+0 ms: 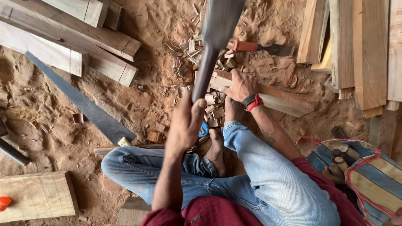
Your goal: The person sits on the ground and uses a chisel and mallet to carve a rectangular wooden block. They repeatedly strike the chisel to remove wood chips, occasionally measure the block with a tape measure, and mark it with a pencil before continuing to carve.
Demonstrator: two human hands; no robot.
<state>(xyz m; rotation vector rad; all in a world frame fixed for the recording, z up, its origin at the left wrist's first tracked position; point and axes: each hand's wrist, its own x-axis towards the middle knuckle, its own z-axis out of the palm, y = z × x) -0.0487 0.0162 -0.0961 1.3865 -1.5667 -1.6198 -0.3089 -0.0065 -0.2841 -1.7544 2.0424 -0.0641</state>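
The person sits cross-legged on sawdust-covered ground, in blue jeans (259, 175) and a dark red shirt (217, 211), one bare foot (215, 150) tucked between the knees. Nearest the camera, the left hand (186, 121) is wrapped tight around the dark handle of a raised tool (213, 42), whose broad, blurred head rises above and beyond the fist toward the top of the frame. Just right of that fist and slightly farther out, the right hand (240, 86) presses flat, fingers spread, on a pale wooden plank (276, 98) that lies on the ground and runs off to the right of the palm; a black and red wristband (252, 101) circles that wrist. Wood chips (211, 111) are heaped under and around the plank, directly below the lifted tool. Beyond the right hand lies a chisel with an orange-red handle (251, 46). Left of the left fist, a long grey saw blade (83, 104) lies slantwise on the dirt, with stacked timber beams (83, 37) beyond it. Far right of the pressing hand, more boards (368, 50) lean together, and a striped bag (368, 175) sits beside the right knee.
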